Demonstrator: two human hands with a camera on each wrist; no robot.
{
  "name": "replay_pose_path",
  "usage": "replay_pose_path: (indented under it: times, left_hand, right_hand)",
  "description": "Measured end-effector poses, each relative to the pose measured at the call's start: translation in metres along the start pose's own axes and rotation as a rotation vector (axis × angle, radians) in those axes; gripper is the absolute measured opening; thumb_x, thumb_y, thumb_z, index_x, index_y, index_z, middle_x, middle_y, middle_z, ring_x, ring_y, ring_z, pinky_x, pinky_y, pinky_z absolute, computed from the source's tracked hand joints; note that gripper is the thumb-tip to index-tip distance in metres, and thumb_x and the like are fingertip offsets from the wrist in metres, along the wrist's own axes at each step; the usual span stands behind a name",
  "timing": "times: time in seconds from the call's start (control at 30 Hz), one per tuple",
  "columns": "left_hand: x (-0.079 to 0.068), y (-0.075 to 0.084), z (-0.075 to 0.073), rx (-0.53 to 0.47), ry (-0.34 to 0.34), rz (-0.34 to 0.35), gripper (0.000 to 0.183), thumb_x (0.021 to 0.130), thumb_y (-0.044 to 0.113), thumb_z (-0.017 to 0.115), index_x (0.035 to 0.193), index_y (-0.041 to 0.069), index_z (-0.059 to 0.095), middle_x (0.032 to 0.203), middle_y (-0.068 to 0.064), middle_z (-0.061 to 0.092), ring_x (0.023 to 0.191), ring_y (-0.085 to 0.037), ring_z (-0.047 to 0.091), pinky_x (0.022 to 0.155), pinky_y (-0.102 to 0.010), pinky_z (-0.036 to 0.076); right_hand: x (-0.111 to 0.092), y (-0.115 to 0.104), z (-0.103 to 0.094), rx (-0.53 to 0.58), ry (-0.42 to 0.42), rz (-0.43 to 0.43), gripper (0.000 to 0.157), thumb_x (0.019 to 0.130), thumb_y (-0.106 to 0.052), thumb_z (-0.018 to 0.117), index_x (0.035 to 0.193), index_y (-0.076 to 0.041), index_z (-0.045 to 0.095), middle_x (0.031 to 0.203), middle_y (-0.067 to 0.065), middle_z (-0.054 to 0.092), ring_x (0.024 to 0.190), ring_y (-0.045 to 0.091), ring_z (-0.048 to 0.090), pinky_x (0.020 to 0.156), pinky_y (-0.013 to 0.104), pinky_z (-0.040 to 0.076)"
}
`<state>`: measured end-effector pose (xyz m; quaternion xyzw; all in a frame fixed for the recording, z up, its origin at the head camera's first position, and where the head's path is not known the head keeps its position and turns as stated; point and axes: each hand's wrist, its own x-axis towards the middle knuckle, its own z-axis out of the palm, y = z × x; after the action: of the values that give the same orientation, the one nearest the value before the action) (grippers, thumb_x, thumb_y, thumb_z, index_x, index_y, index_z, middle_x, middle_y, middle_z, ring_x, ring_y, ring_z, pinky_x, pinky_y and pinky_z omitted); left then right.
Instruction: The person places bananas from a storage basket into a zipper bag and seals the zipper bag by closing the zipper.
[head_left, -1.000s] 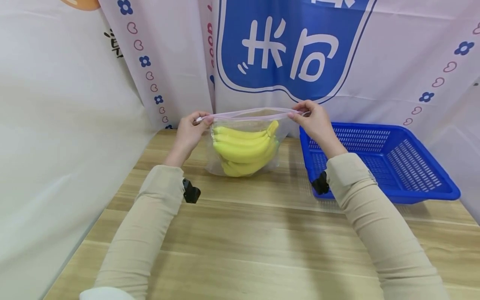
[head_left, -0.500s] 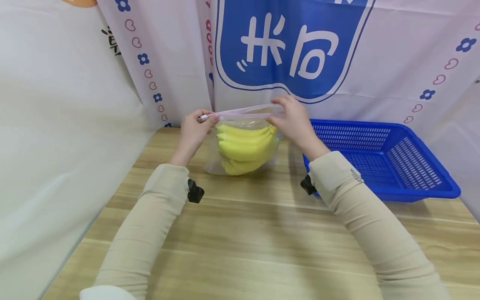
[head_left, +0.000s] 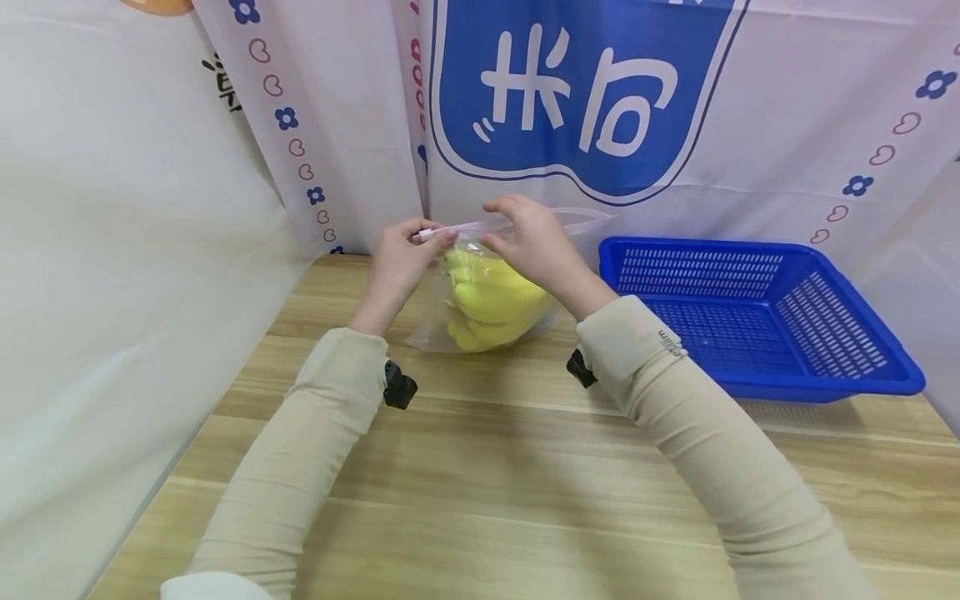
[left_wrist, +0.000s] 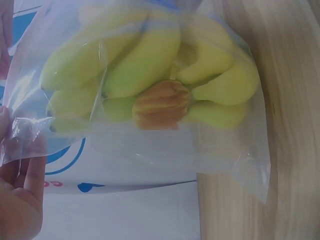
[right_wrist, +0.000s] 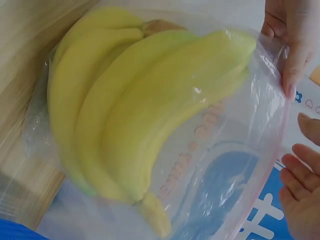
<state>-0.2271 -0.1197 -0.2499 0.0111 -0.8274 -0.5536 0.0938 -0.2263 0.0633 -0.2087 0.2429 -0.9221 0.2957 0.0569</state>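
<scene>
A clear zip bag [head_left: 431, 325] with a pink-edged mouth stands on the wooden table. Inside it is a bunch of yellow bananas [head_left: 491, 292], its brown crown visible in the left wrist view. My left hand [head_left: 397, 262] pinches the bag's top left corner, beside a small white zip slider [head_left: 423, 235]. Near the mouth's left half, my right hand [head_left: 540, 250] has its thumb and fingers apart. The right wrist view shows nothing between those fingers, and the right hand [right_wrist: 302, 187] lies just off the bag's edge. The mouth's right end sticks out unheld.
A blue plastic basket [head_left: 810, 387] stands at the right of the table [head_left: 480, 483], close to the right forearm. Behind the bag hangs a white cloth [head_left: 360, 125] with a blue printed sign. Another white cloth [head_left: 112, 292] borders the left side.
My right hand has let go of the bag's right top end and moved left along the mouth towards my left hand. The left hand has shifted slightly right, still pinching its corner.
</scene>
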Motion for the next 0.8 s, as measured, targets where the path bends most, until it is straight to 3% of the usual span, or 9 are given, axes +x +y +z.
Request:
replay_pose_path:
  times: [0.27,0.5,0.8]
  left_hand:
    - [-0.003,0.002,0.005,-0.001,-0.031,0.063,0.036,0.086,0.032,0.069,0.104,0.001,0.068,0.104,-0.015,0.072,0.072,-0.005,0.062,0.07,-0.021,0.057]
    - [-0.006,0.002,0.008,-0.026,-0.077,0.095,0.029,0.087,0.028,0.069,0.1,0.003,0.07,0.096,-0.009,0.073,0.073,-0.005,0.063,0.068,-0.02,0.056]
    - [-0.004,0.0,0.005,-0.065,-0.072,0.135,0.031,0.091,0.03,0.064,0.108,0.004,0.065,0.094,-0.002,0.067,0.081,-0.006,0.059,0.07,-0.016,0.053]
  right_hand:
    - [0.001,0.0,0.007,-0.03,-0.073,-0.001,0.04,0.097,-0.023,0.054,0.134,-0.006,0.054,0.14,0.01,0.054,0.132,0.024,0.048,0.112,0.037,0.039]
    - [0.001,0.009,0.006,-0.04,-0.027,-0.008,0.026,0.098,-0.018,0.053,0.115,-0.005,0.068,0.116,0.011,0.068,0.108,0.025,0.062,0.098,0.036,0.05]
    - [0.002,0.017,0.003,-0.01,0.0,0.06,0.025,0.098,-0.015,0.053,0.113,-0.003,0.068,0.116,0.013,0.069,0.107,0.026,0.062,0.098,0.038,0.049]
